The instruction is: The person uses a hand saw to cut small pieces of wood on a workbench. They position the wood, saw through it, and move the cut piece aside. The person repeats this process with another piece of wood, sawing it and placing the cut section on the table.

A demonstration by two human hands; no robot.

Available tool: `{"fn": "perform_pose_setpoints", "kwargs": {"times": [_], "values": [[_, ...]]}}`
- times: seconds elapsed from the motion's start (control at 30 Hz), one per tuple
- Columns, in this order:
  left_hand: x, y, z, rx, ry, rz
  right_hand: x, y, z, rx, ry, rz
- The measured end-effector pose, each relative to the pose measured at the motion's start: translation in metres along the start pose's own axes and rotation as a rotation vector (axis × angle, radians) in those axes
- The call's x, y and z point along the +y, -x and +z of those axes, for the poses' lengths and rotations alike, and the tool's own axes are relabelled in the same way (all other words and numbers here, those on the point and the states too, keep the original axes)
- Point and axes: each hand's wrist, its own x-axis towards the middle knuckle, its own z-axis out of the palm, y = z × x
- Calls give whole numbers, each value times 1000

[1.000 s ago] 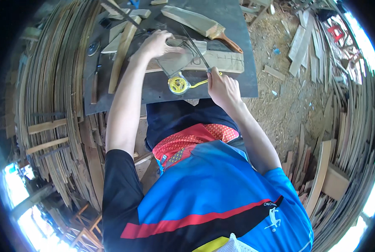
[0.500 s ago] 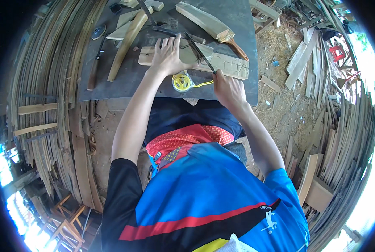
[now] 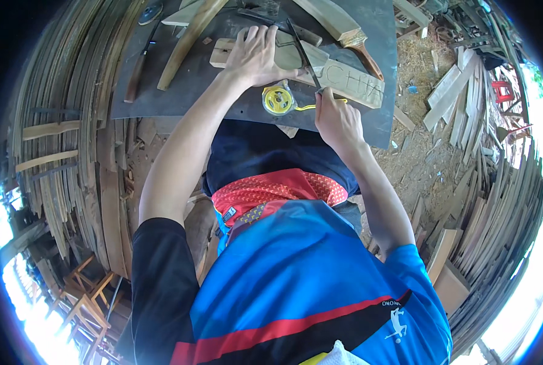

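- The pencil-marked wooden board (image 3: 353, 82) lay slantwise on the dark table (image 3: 146, 103), in front of the person, with a flat greyish sheet (image 3: 288, 56) on it.
- The left hand (image 3: 253, 58) was palm down over the board's left part, fingers fanned and pointing away from the body, thumb stretched sideways toward the tool; it was open, pressing rather than gripping.
- The right hand (image 3: 339, 120) was curled closed around the near end of a thin dark tool (image 3: 305, 55), which slanted away across the board and sheet.
- Both forearms reached up from the body, the left one long and diagonal, the right one angling inward.
- A second earlier, the left hand's fingers had been bent around the sheet, which was tilted; by now it lay flat.
- The yellow tape measure (image 3: 278, 100) had stayed just on the body side of the board.
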Motion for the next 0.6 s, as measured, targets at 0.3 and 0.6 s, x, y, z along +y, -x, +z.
{"fn": "perform_pose_setpoints", "kwargs": {"times": [0.3,0.6], "values": [[5,-5,-31,-179,75,-75,-4,2,3,9,-44,19],[-5,-5,-17,-97,37,39,-11,-19,19,115,-52,26]]}}
